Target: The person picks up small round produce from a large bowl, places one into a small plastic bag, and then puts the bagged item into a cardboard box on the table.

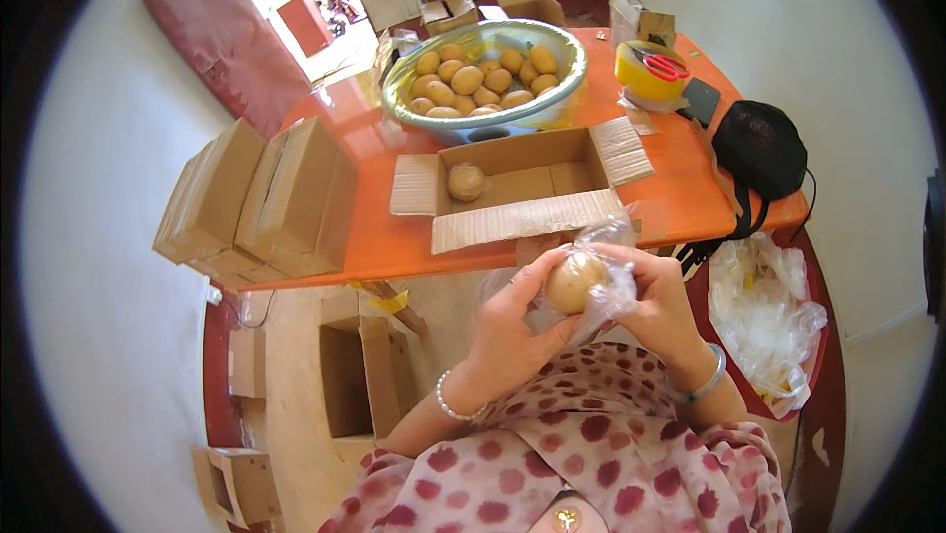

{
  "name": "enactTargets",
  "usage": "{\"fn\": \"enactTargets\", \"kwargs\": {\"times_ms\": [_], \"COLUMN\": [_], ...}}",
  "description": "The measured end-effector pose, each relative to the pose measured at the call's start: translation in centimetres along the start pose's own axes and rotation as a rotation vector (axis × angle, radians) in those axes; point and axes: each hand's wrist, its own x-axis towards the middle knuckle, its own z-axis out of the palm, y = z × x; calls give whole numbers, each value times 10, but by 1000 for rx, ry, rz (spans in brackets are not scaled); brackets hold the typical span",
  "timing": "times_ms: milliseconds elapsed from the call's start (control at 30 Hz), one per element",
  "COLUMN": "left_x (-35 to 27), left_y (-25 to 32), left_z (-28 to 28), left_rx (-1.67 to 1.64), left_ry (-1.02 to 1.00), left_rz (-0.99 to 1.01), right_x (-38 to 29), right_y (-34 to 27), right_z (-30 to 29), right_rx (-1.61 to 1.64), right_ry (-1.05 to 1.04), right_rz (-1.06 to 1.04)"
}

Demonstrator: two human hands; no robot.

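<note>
In the head view, my left hand (pixel 510 322) and my right hand (pixel 654 304) hold a round, pale brown fruit (pixel 575 283) between them, just off the table's front edge. Clear plastic film (pixel 610 237) surrounds part of the fruit, and my right fingers pinch its gathered side. Beyond my hands an open cardboard box (pixel 528 219) lies on the orange table, with one film-wrapped fruit (pixel 466 182) in its left end. Behind the box, a blue basin (pixel 484 119) lined with yellowish plastic holds several similar unwrapped fruits (pixel 468 80).
Closed cardboard boxes (pixel 292 193) are stacked at the table's left. On the right are a yellow tape roll (pixel 647 78) with red-handled scissors (pixel 665 67) on it, a phone (pixel 701 101) and a black bag (pixel 760 149). A bin of clear plastic (pixel 765 311) stands below; open boxes (pixel 366 378) stand on the floor.
</note>
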Motion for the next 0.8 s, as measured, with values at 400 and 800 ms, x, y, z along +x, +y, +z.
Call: {"fn": "enactTargets", "kwargs": {"times_ms": [400, 800], "left_x": [4, 3], "left_y": [-7, -10], "left_z": [6, 12], "left_rx": [-929, -608], "left_ry": [67, 242], "left_rz": [-449, -334], "right_x": [12, 6], "right_y": [10, 12], "right_z": [-4, -16], "right_rx": [-19, -172], "right_ry": [80, 223], "right_rz": [-41, -434]}}
